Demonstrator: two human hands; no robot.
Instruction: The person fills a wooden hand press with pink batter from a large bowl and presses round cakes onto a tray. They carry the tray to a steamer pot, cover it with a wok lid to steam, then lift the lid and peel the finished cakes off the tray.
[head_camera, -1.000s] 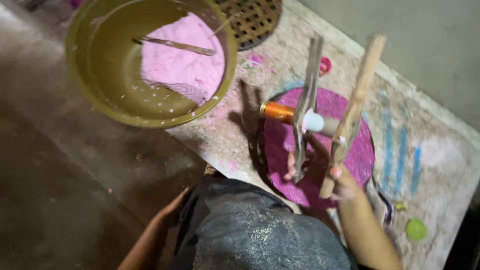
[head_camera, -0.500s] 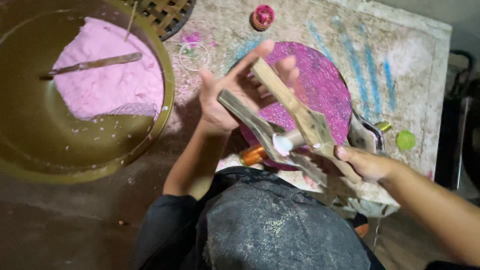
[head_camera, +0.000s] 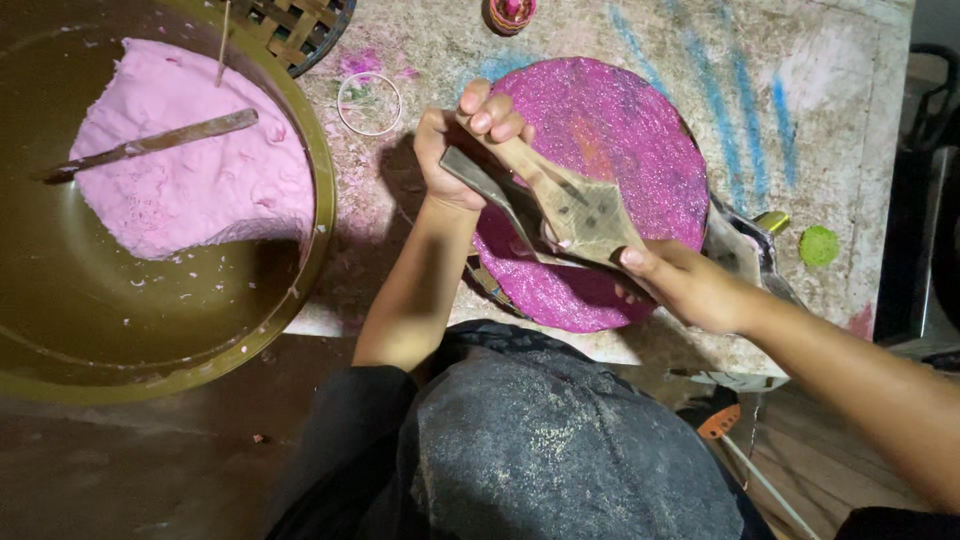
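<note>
No packages, labels, signs or screens in your view; nothing printed anywhere on worktop or around it.

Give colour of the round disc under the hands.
Glittery magenta-pink disc, clearest in the head view.
</note>
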